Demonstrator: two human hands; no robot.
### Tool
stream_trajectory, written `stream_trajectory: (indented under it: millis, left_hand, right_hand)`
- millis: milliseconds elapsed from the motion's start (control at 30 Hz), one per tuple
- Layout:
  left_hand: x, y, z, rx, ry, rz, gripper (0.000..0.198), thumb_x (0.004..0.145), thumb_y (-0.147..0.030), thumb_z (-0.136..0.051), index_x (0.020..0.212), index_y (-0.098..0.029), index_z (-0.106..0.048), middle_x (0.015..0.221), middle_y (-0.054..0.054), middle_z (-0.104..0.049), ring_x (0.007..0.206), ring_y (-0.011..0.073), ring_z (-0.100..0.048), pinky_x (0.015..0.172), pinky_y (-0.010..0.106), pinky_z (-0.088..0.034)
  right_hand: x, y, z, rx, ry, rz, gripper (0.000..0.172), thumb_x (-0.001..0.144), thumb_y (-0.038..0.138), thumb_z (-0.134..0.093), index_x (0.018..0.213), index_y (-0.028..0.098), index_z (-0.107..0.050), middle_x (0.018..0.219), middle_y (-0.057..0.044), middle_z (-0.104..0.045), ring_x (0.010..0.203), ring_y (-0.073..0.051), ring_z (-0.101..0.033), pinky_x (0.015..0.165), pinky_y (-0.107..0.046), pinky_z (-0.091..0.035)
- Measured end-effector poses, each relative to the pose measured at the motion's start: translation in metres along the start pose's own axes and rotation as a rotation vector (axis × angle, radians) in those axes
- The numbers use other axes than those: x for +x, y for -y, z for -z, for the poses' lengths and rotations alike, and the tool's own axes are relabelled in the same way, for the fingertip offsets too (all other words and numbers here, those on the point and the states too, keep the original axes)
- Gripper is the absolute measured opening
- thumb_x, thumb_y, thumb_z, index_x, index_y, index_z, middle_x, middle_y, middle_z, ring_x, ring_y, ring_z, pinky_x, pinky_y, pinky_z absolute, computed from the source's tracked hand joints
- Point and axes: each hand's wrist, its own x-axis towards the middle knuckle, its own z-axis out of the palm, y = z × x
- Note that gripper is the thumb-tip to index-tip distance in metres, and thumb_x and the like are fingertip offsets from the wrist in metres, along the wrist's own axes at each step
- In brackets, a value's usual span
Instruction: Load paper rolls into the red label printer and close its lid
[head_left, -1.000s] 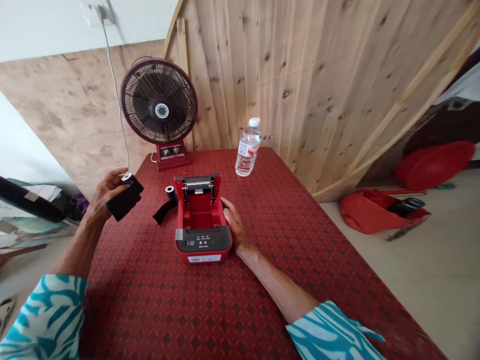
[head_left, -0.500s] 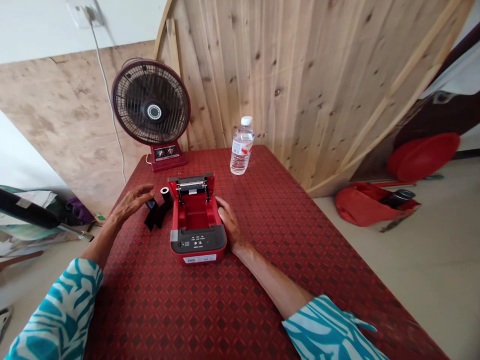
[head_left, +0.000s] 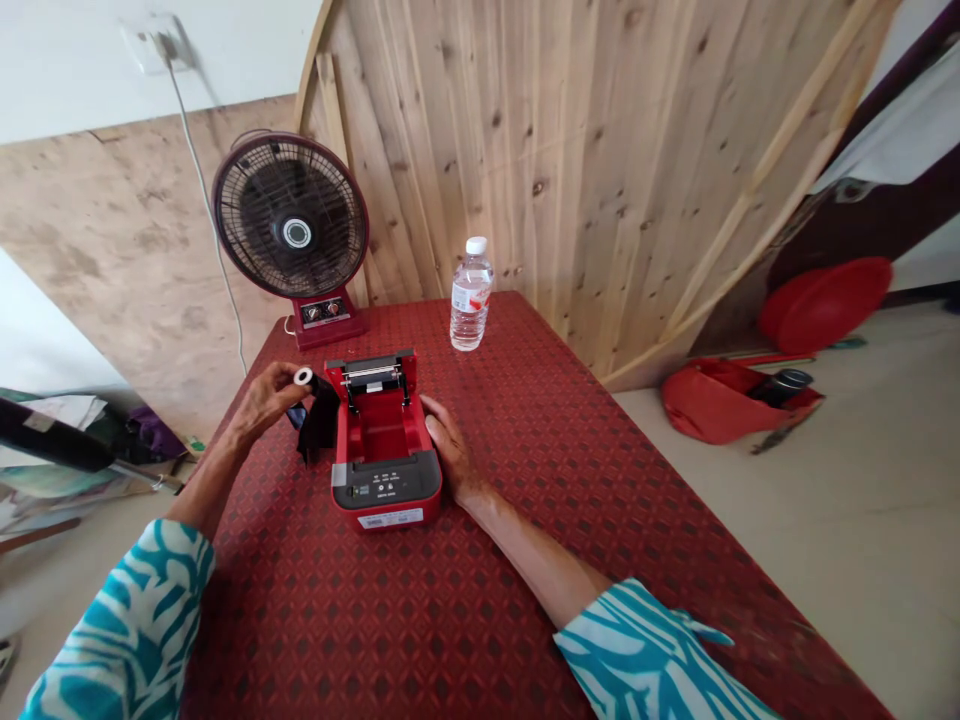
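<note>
A red and dark grey label printer stands on the table with its lid tipped up at the back, its red inner bay bare. My right hand is pressed round the printer's right side, steadying it. To the printer's left, my left hand has its fingers closed at the white core end of a black ribbon roll. A dark length of the ribbon hangs loose from the roll down toward the tabletop. Part of a small bluish dark item shows under my left fingers; I cannot make out what it is.
The table has a red patterned cover. A dark red fan stands at its back left, a clear water bottle at the back middle. Wooden boards rise behind. A red bag lies on the floor at right.
My left hand has moved right from beside the ribbon roll and closed on it, shifting it slightly left and up. My right hand stays at the printer. The view has shifted a little.
</note>
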Motion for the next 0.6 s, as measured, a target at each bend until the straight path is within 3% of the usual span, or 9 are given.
stream_trajectory:
  millis: [133,233,400,600]
  left_hand:
    - [-0.023,-0.020,0.025,-0.272,-0.112,-0.078,0.042,0.059,-0.042,-0.079,0.085,-0.021,-0.053,0.082,0.001,-0.071,0.080,0.0207,-0.067,0.077,0.033,-0.053]
    - [-0.048,-0.041,0.029,-0.272,-0.032,-0.104,0.040,0.062,-0.043,-0.081,0.088,-0.021,-0.060,0.077,0.000,-0.070,0.067,0.0171,-0.064,0.066,0.029,-0.053]
    - [-0.072,-0.073,-0.006,0.083,0.240,-0.282,0.034,0.071,-0.043,-0.077,0.095,-0.020,-0.071,0.085,0.004,-0.072,0.074,0.0200,-0.066,0.067,0.030,-0.053]
    - [-0.065,-0.087,-0.056,0.568,0.384,-0.423,0.027,0.081,-0.041,-0.069,0.102,-0.025,-0.072,0.099,0.004,-0.073,0.083,0.0226,-0.069,0.076,0.032,-0.052]
  right_hand:
    - [0.000,-0.002,0.001,-0.007,-0.010,0.022,0.048,0.087,0.057,-0.051,0.127,0.030,-0.058,0.136,-0.001,-0.059,0.130,-0.023,-0.051,0.115,-0.042,-0.035]
    - [0.001,-0.003,0.002,-0.014,-0.008,0.024,0.047,0.087,0.057,-0.051,0.126,0.031,-0.059,0.136,0.000,-0.059,0.129,-0.022,-0.051,0.115,-0.041,-0.035]
    - [0.002,-0.004,0.000,0.000,-0.020,0.018,0.047,0.087,0.058,-0.051,0.125,0.030,-0.059,0.135,-0.001,-0.059,0.129,-0.021,-0.050,0.115,-0.041,-0.034]
    - [0.003,-0.004,-0.001,-0.005,-0.026,0.011,0.048,0.087,0.059,-0.051,0.124,0.030,-0.059,0.134,-0.001,-0.059,0.129,-0.021,-0.050,0.115,-0.040,-0.033]
